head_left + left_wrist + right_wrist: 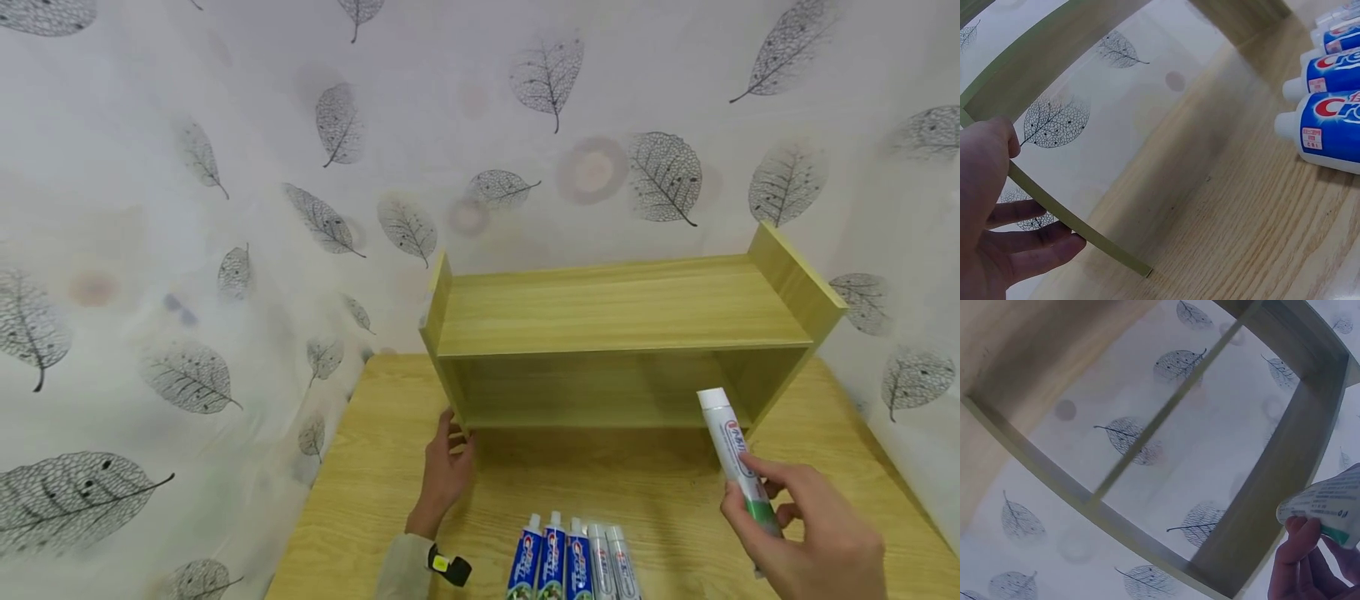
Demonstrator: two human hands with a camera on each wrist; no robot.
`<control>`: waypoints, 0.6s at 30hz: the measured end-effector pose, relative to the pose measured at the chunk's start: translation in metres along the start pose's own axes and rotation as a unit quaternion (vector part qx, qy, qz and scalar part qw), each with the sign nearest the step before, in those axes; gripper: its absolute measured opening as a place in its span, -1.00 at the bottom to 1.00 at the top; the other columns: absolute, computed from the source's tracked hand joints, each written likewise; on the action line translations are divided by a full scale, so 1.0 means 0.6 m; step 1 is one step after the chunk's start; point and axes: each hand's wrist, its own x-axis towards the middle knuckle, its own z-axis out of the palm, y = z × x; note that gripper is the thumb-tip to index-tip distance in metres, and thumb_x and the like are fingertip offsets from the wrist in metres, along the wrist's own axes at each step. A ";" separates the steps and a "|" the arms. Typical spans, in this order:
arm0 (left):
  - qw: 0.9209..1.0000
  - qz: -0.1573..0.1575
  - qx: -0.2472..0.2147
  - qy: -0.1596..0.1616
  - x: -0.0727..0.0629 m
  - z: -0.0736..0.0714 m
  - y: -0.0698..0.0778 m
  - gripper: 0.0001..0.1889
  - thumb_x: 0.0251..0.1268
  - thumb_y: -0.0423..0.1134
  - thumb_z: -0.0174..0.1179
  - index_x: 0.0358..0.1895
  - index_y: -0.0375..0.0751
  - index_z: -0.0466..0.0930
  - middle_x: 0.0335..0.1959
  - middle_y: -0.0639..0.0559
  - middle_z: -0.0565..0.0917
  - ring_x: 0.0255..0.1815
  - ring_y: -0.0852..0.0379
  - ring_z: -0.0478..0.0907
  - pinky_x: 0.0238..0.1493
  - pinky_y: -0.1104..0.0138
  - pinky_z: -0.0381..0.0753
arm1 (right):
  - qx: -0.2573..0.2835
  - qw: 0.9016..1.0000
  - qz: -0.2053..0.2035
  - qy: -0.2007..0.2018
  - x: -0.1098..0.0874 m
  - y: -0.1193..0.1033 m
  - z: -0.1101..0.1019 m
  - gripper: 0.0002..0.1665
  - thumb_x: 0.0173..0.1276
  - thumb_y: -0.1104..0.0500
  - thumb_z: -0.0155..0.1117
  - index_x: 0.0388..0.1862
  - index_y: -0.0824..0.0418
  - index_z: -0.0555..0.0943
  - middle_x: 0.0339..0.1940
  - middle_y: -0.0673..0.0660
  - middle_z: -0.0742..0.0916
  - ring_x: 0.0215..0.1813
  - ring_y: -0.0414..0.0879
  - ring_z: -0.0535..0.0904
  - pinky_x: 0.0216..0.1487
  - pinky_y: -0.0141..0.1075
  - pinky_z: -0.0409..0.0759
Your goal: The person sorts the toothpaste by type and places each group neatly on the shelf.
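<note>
My left hand (447,473) grips the lower left side panel of a small two-level wooden shelf (622,312). In the left wrist view the thumb lies over the near edge of the side panel (1054,199), with the fingers around its outer side. My right hand (821,533) holds a white toothpaste tube (729,437) with a green lower end, thumb and fingers round that end. Its white cap points up and away, in front of the shelf's right side. The right wrist view shows only part of this tube (1329,503).
On the wooden table (375,433), three blue Crest toothpaste tubes (552,554) and two white-grey tubes (611,558) lie side by side, caps toward the shelf. A leaf-patterned wall (465,108) rises behind and at both sides. A dark band (450,567) circles my left wrist.
</note>
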 end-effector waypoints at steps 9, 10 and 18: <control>1.000 -0.004 0.002 0.003 0.002 0.001 0.004 -0.44 0.72 -0.25 0.15 0.65 0.06 0.29 0.16 -0.27 0.70 0.22 -0.27 0.76 0.07 0.06 0.87 | 0.009 0.997 -0.072 0.036 0.060 -0.023 -0.006 -0.14 0.50 -0.36 0.27 -0.29 0.51 0.79 -0.52 0.32 0.72 -0.40 -0.59 0.39 -0.38 -0.77 0.32; 1.000 -0.003 0.001 0.003 0.002 0.001 0.004 -0.44 0.72 -0.26 0.15 0.64 0.05 0.30 0.15 -0.28 0.70 0.22 -0.29 0.76 0.07 0.05 0.87 | 0.006 0.996 -0.080 0.040 0.067 -0.025 -0.007 -0.14 0.50 -0.35 0.26 -0.30 0.50 0.79 -0.52 0.31 0.72 -0.43 -0.57 0.38 -0.42 -0.75 0.30; 1.000 -0.004 0.001 0.006 0.002 0.002 0.003 -0.43 0.72 -0.28 0.16 0.64 0.10 0.30 0.16 -0.29 0.69 0.23 -0.34 0.75 0.07 0.02 0.87 | -0.027 0.995 -0.092 0.012 0.113 -0.015 -0.013 -0.15 0.47 -0.35 0.20 -0.20 0.49 0.79 -0.44 0.32 0.79 -0.34 -0.64 0.39 -0.45 -0.74 0.36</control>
